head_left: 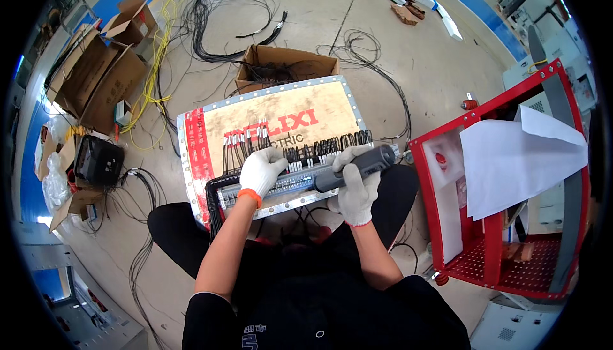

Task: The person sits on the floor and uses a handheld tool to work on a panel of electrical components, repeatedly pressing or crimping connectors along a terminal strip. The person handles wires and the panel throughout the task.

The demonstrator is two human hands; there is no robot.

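A terminal strip with a long row of screw terminals lies along the near side of a cardboard-topped board in front of me. Black wires with white sleeves stand up along its far edge. My left hand, in a white glove with an orange cuff, is closed at this row, fingertips pinched on a black wire. My right hand, also gloved, grips a dark grey cordless screwdriver. The tool lies almost level, its slim front end pointing left over the terminals. A black wire bundle bends round the strip's left end.
An open cardboard box with dark wires stands beyond the board. Black cable coils and yellow cables spread over the floor. A red-framed cart with white paper sheets stands right; cartons and a black case are left.
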